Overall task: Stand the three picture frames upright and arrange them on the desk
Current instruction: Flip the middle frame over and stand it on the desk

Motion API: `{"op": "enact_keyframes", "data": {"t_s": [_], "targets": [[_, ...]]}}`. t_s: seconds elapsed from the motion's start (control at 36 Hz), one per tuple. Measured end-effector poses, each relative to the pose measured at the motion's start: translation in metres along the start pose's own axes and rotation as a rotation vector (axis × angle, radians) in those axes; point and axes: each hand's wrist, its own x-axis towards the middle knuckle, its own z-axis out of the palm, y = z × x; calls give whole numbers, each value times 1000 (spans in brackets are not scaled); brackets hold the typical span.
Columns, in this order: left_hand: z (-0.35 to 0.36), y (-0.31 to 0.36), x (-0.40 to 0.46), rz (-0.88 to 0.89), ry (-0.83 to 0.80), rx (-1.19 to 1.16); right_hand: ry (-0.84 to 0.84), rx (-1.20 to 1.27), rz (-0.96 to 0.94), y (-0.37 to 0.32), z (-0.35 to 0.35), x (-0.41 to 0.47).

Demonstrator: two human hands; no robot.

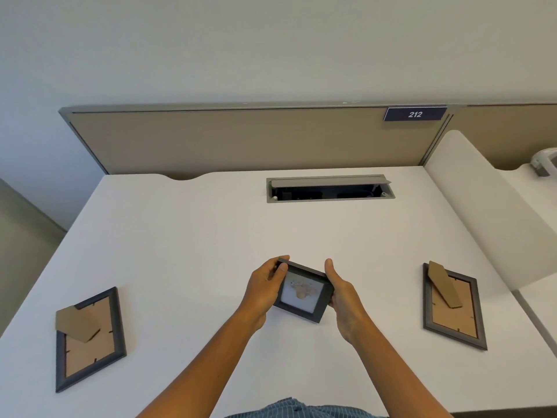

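Currently both hands are gripping the small dark-grey rectangular picture frame (303, 292) above the white desk (211, 230), picture side facing up: left hand (265, 289) fingers wrapping its left edge, right hand (343, 292) clamping the right edge. Two more dark-framed pictures are lying face down, brown cardboard backs up: left frame (89, 339), right frame (453, 306).
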Motion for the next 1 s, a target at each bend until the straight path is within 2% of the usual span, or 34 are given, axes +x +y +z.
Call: {"op": "enact_keyframes", "data": {"t_s": [1.0], "targets": [[11, -10, 25, -132, 49, 176, -108, -94, 51, -11, -6, 28]]}}
